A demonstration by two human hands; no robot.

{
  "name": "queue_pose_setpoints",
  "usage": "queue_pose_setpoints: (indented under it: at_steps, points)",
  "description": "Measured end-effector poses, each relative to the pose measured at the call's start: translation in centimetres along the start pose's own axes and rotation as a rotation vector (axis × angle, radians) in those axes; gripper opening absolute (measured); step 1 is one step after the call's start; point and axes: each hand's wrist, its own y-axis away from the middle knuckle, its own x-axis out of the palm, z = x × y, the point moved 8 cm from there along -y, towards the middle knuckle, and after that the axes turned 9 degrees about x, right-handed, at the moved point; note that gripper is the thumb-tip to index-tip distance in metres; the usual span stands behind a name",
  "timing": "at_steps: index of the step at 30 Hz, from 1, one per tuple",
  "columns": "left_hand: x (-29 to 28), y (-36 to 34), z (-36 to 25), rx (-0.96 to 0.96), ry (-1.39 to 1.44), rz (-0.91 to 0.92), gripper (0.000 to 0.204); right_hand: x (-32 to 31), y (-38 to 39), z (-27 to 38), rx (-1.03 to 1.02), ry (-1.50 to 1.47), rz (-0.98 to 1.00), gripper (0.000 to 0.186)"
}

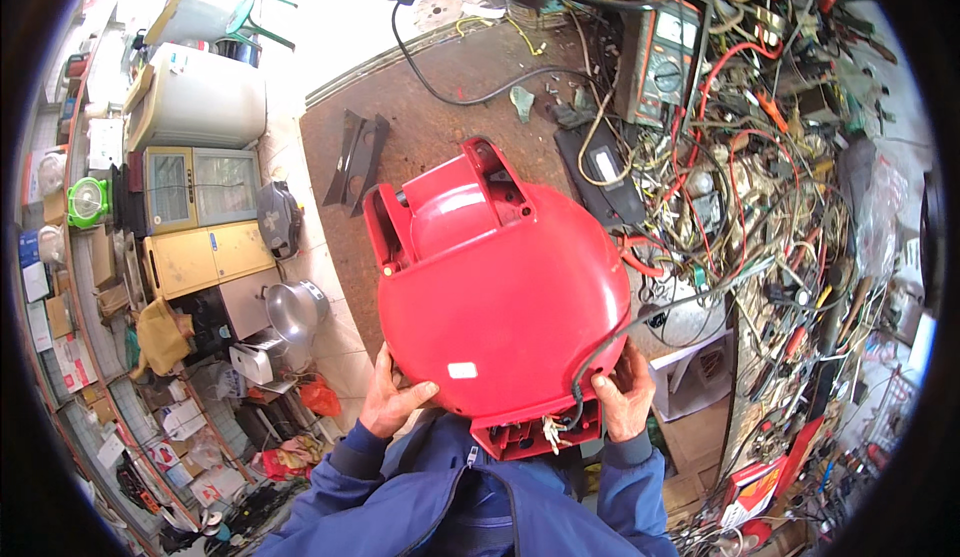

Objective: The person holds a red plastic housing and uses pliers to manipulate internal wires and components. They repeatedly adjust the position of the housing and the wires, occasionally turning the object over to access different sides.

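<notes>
A large, rounded red plastic appliance housing (pixel 500 317) rests on the near part of the brown workbench (pixel 420 87), close against my body. My left hand (pixel 395 395) grips its lower left edge, thumb on top. On the lower right edge my right hand (pixel 625 397) has hold of it, thumb beside a dark power cord (pixel 578 382). That cord runs over the shell to loose white wire ends (pixel 552 431) at an open red box-like part nearest me. At the far end, a raised part sits between two red arms. My fingers under the shell are hidden.
Tangled wires and tools crowd the right side, with a multimeter (pixel 665 69), a black flat case (pixel 600 172) and red-handled pliers (pixel 640 257). Flat dark metal pieces (pixel 358 157) lie at the bench's left. A metal pot (pixel 297 310) and cabinets (pixel 205 262) stand on the left.
</notes>
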Motion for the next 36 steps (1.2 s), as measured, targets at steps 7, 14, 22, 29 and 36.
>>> queue_pose_setpoints:
  at_steps: [7,14,22,29,36]
  points:
    - [-0.2,-0.1,0.4,-0.089,0.014,-0.048,0.115,0.0,-0.1,0.3,0.031,-0.085,-0.034,0.085]
    - [-0.7,-0.4,1.0,-0.052,0.001,-0.031,0.117,0.0,0.1,0.1,0.039,-0.092,-0.047,0.085]
    - [-0.9,-0.2,1.1,-0.067,0.053,-0.079,0.115,-0.3,0.4,-0.4,0.020,-0.081,-0.074,0.075]
    - [-1.7,0.2,1.7,-0.055,-0.027,-0.113,0.118,0.2,0.0,0.0,0.024,-0.037,-0.049,0.073]
    - [-1.7,0.2,0.8,-0.050,-0.029,-0.142,0.113,0.1,-0.1,0.6,0.041,0.028,-0.033,0.074]
